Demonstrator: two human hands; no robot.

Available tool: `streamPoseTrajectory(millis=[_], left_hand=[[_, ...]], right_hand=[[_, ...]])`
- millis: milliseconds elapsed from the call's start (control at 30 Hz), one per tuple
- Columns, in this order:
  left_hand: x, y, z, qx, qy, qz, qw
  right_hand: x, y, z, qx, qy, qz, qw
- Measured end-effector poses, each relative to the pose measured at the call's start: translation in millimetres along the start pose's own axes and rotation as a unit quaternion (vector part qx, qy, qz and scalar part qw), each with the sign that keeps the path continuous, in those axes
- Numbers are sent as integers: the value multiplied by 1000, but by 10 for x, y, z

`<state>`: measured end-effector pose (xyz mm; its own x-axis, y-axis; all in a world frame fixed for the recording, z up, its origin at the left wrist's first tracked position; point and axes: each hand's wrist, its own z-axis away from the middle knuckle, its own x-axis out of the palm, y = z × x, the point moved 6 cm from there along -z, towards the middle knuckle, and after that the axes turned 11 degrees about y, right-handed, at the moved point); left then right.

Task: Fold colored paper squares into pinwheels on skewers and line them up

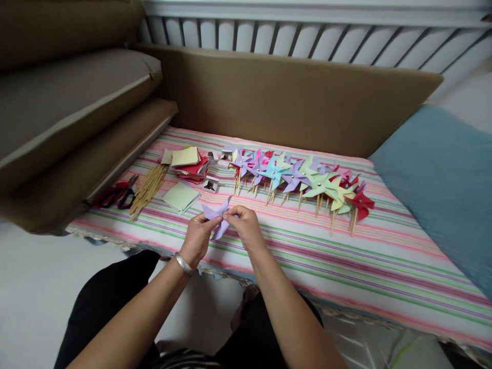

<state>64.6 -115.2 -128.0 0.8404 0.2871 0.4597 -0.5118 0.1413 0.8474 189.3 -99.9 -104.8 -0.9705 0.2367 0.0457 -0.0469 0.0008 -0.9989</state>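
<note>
A purple paper pinwheel (pixel 217 211) is held over the near edge of the striped cloth. My left hand (pixel 199 231), with a silver bracelet at its wrist, pinches the paper from the left. From the right, my right hand (pixel 246 225) closes its fingertips at the pinwheel's middle; anything small between them is hidden. Light green paper squares (pixel 180 197) lie just beyond my left hand. Further back is a stack of red and yellow paper (pixel 191 165). Finished pinwheels on sticks (pixel 295 176) lie in a crowded row to the right.
Wooden sticks (pixel 148 189) lie in a bundle at the left, beside scissors (pixel 126 197). Small open boxes (pixel 211 184) stand behind the paper. Brown cushions (pixel 88 133) wall off the left, a brown panel (pixel 277 102) the back, and a blue-grey panel (pixel 434 174) the right.
</note>
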Motion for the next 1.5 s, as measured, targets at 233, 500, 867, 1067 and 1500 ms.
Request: streamPoseTrajectory(millis=[233,500,867,1067,1500], left_hand=[[-12,-34,-46,-26,-5,6,1000],[7,0,-34,-59,-31,15,998],[-313,180,-91,-5,23,-25,999],[-710,246,-184,-21,37,-23,999],[-1078,58,-339,-79,30,27,996]], right_hand=[[23,6,-20,-17,-3,19,1000],[88,-34,55,-25,-50,-17,998],[163,115,-23,76,-42,-76,993],[292,280,-160,37,-18,-6,999],[871,184,-673,-175,-42,262,948]])
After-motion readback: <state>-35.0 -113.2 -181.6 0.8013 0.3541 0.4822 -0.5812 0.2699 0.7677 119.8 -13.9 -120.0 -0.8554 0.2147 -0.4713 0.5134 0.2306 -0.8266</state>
